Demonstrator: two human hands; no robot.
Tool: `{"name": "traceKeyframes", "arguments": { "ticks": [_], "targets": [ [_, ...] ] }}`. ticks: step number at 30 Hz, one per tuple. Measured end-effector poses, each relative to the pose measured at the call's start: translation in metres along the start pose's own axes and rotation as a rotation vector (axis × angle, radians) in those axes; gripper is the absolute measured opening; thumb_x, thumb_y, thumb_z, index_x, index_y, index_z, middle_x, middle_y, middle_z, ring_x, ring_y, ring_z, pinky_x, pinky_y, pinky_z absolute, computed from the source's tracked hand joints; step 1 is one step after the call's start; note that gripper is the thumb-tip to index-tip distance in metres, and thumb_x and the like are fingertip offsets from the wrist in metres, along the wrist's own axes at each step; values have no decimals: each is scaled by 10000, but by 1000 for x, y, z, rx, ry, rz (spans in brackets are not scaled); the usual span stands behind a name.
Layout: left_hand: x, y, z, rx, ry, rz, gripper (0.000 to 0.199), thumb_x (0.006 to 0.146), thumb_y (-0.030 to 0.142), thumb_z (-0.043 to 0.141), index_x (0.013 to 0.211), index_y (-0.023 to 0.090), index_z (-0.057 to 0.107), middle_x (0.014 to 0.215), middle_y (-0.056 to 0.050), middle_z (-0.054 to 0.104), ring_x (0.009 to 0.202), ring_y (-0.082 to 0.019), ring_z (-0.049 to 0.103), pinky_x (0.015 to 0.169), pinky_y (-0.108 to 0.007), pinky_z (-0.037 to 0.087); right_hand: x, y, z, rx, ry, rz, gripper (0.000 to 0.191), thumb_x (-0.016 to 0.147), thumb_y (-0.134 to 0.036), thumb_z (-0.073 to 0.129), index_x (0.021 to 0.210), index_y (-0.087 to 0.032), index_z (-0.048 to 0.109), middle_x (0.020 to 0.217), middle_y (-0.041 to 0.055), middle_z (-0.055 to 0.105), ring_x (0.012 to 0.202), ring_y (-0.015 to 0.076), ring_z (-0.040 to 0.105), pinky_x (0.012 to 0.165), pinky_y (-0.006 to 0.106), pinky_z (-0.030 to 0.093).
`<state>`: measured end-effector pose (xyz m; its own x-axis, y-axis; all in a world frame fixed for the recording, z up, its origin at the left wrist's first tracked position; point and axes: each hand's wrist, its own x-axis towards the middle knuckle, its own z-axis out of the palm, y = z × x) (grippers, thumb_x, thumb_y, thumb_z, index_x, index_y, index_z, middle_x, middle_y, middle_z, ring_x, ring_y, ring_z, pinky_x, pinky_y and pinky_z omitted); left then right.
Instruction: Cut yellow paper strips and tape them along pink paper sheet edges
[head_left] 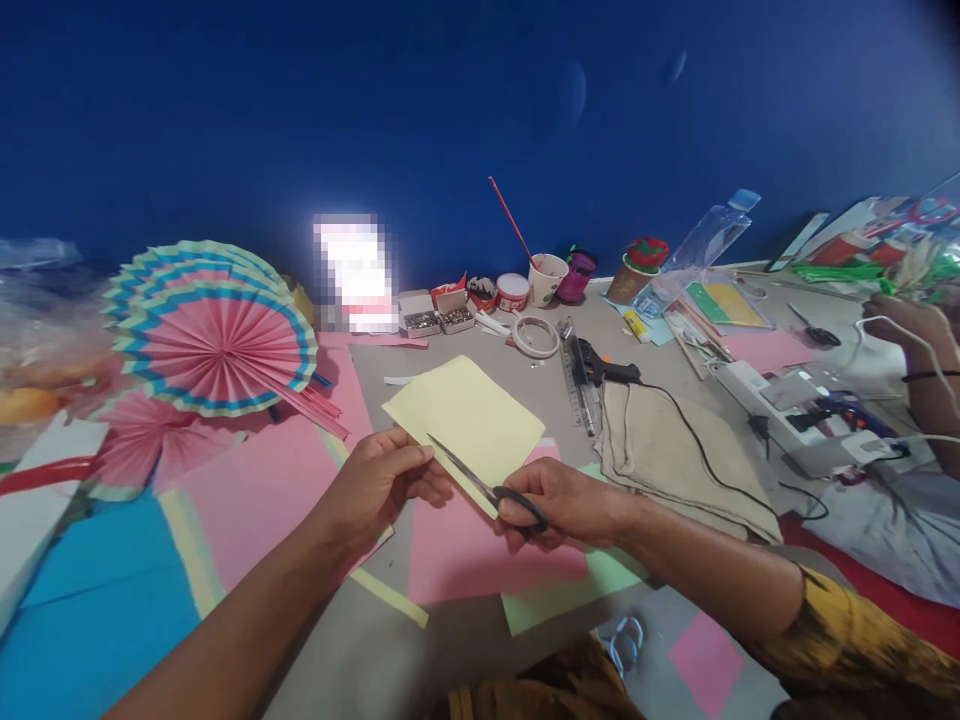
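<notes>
Scissors (495, 491), apparently metal-bladed, overlap flat, pale-yellow paper (472, 415).

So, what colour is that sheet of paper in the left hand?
The sheet is plain pale yellow, seen best in the head view.

Sleeve, right (862, 625): mustard yellow, blotched with irregular dark brown to black patches; loose cut, edge near the elbow. Garment front (551, 690): dark brown, ochre-gold bands at its left side, folded cloth, finer pattern too shadowed to read. Left forearm (262, 590): bare. Left hand (394, 470), right hand (551, 500): bare, five-fingered.
</notes>
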<state>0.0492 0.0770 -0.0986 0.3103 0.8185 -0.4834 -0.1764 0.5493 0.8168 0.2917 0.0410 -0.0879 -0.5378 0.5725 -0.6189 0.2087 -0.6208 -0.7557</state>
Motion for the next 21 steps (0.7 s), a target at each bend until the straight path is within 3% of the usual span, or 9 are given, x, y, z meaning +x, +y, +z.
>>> {"name": "traceKeyframes", "arguments": {
  "ticks": [21],
  "targets": [
    [-1,0,1,-22,-14,13,186,736,271,825,737,108,734,691,-148,790,588,-248,755,591,-334,614,7,5,2,-33,53,26,347,757,-428,857,718,-145,661,649,-5,684,461,47,466,426,183,323]
  ]
}}
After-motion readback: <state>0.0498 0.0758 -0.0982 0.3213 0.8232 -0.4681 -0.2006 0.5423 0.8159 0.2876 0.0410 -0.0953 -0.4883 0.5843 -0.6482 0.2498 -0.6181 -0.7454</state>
